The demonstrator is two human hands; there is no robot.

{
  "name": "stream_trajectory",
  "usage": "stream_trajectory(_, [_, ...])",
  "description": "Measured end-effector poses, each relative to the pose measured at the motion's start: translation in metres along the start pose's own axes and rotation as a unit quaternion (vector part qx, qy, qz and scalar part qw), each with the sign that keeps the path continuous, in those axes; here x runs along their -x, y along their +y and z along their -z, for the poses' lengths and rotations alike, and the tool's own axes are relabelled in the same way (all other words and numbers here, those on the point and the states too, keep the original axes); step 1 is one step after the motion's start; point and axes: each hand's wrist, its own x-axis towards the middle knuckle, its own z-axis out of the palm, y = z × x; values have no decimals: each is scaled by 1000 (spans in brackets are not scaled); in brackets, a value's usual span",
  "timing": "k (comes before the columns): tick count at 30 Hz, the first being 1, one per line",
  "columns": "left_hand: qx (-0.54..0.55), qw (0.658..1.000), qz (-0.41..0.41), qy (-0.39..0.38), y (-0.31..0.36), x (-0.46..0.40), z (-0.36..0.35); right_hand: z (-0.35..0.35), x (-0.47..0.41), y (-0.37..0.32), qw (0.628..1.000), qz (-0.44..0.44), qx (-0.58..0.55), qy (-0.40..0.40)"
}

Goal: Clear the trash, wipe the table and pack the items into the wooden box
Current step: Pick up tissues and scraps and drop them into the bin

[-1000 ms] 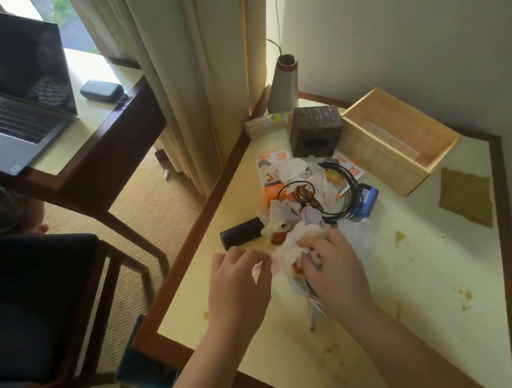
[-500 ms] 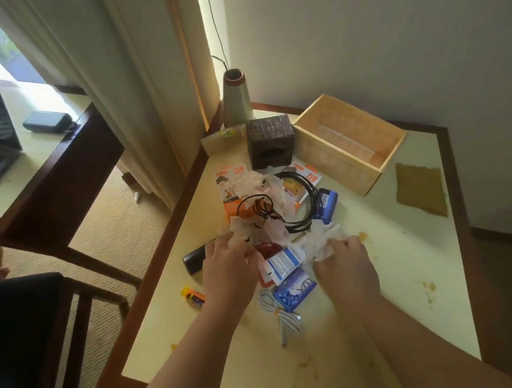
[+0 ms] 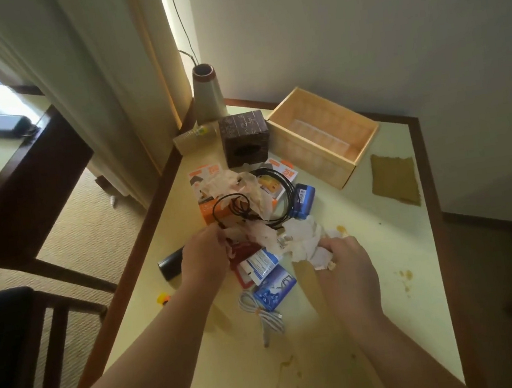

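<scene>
The right hand (image 3: 346, 266) grips a wad of crumpled tissue (image 3: 305, 242) near the middle of the bench (image 3: 387, 274); the left hand (image 3: 204, 255) pinches more tissue in the pile beside it. The paper looks light, soft and easily torn, so it is best bunched whole from its thickest part, clear of the black cable (image 3: 276, 188). The wooden box (image 3: 321, 134) stands empty behind.

Wooden box (image 3: 325, 140) sits behind clutter, cloth (image 3: 395, 180) right of it.

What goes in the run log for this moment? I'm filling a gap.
phase: clearing trash | left hand: grips crumpled tissue | right hand: grips tissue wad | wooden box: unpacked | table: stained
</scene>
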Motion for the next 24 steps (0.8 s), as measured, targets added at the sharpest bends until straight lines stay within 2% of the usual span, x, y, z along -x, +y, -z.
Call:
stream_trajectory(3, [50,998,-7,26,3,10,9,6,17,-11,999,-15,-42,15])
stream_trajectory(6, [129,987,-31,93,2,34,27,3,30,-23,996,-6,-87,19])
stream_trajectory(13, [237,946,7,222,-49,157,90,-30,75,-82,981,134,-141,-29])
stream_trajectory(15, [272,928,55,250,-75,192,101,-51,94,-101,971,187,-143,-48])
stream_trajectory(17, [320,896,135,277,-103,224,106,-76,118,-124,961,223,-144,-76])
stream_trajectory(20, [338,846,242,333,-148,262,104,-117,162,-155,934,287,-183,-111])
stream_trajectory(24, [338,783,347,391,-224,298,94,-189,224,-169,904,330,-167,-215])
